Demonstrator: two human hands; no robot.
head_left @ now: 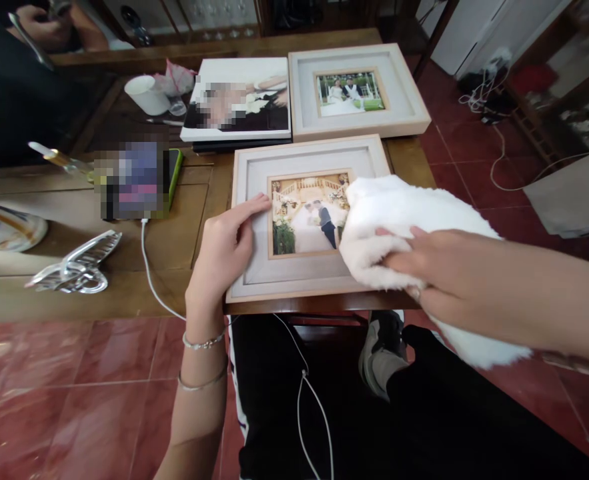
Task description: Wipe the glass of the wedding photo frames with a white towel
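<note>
A pale wooden picture frame (319, 280) with a wedding photo (304, 213) lies face up at the table's front edge. My left hand (227, 243) rests on its left border, fingers stretched towards the photo and the thumb apart. In my right hand (419, 267), closed, is a fluffy white cloth (399, 207). The cloth is bunched over the frame's right side and hides that border and the photo's right edge. Part of it hangs below my right wrist, past the table edge.
Behind lie a second framed photo (409, 100) and a white-edged picture (269, 107) on a stack. To the left are a white cup (147, 95), a phone (137, 180) on a white cable (149, 273), a dropper (59, 157) and a silver hair claw (81, 267).
</note>
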